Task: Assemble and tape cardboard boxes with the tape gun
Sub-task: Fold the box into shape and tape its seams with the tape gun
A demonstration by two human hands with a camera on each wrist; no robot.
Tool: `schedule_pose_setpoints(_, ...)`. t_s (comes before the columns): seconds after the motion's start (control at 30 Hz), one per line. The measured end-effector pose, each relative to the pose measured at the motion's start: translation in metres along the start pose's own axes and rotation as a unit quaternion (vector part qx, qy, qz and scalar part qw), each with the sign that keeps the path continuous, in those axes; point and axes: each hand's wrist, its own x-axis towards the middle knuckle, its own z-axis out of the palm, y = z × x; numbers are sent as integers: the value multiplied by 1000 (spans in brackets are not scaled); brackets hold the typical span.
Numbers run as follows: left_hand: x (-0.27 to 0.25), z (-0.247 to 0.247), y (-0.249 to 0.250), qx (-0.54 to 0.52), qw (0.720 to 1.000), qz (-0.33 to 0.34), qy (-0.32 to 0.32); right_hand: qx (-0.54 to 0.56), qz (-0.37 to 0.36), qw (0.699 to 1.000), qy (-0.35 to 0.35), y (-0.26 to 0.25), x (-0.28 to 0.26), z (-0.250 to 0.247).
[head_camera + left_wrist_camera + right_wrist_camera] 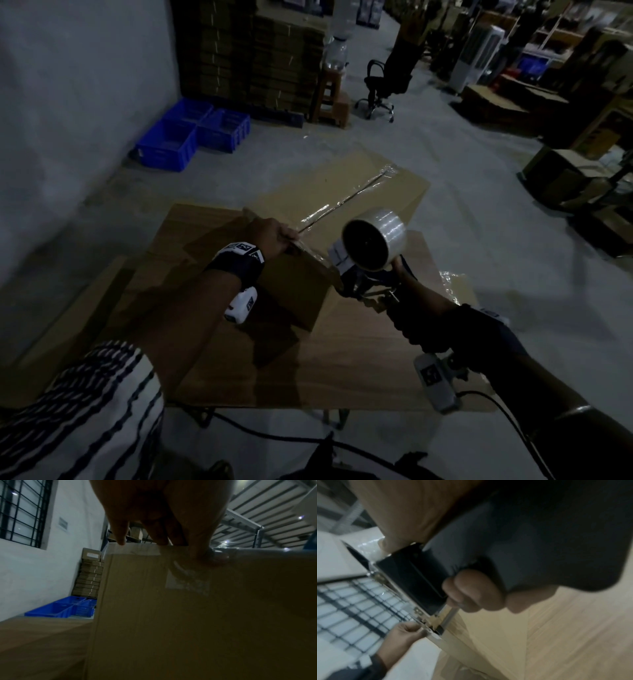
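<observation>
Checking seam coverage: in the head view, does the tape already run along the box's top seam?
Yes: a glossy strip of tape runs along the top seam of the cardboard box, from its far edge toward the tape gun.

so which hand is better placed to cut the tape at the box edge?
Right hand: it grips the black-handled tape gun at the brown cardboard box edge. Left hand presses the clear tape down.
</observation>
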Motion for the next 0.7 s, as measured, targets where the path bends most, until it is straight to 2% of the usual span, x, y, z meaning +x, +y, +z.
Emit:
schedule_pose_setpoints(0.17,-10,-15,13,77,995,16,-58,-3,-17,1000,4,7,5,1)
schedule_pose_setpoints(0.37,-29,11,47,95,983,144,-60,15,-41,999,-11,12,8,1)
schedule_pose_setpoints(0.57,-27,30,40,83,983,161,-32,33,-53,998,-20,19,17,-5)
schedule_pose_setpoints(0.7,-25,31,34,106,977,181,-45,64,-69,995,-29,23,18,-3)
